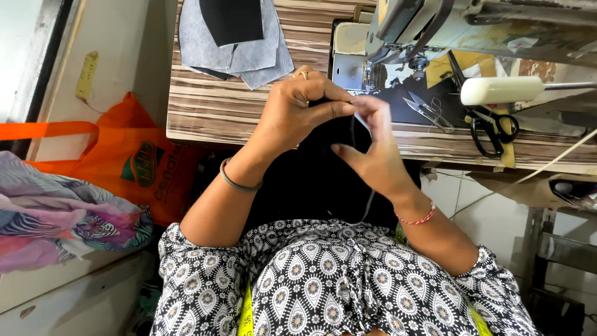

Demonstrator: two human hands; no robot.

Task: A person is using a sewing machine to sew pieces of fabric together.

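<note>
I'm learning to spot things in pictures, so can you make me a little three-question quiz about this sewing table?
1. True or false: both hands hold the black fabric piece.
2. Which lies right of the small silver thread snips? A) black-handled scissors B) orange bag
3. What sits at the striped wooden table's far edge, left of the sewing machine?

Key: 1 true. 2 A. 3 a stack of grey and black fabric pieces.

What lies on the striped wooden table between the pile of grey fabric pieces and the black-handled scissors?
In the head view, the metal sewing machine base and small silver thread snips lie between the grey fabric pieces and black-handled scissors.
</note>
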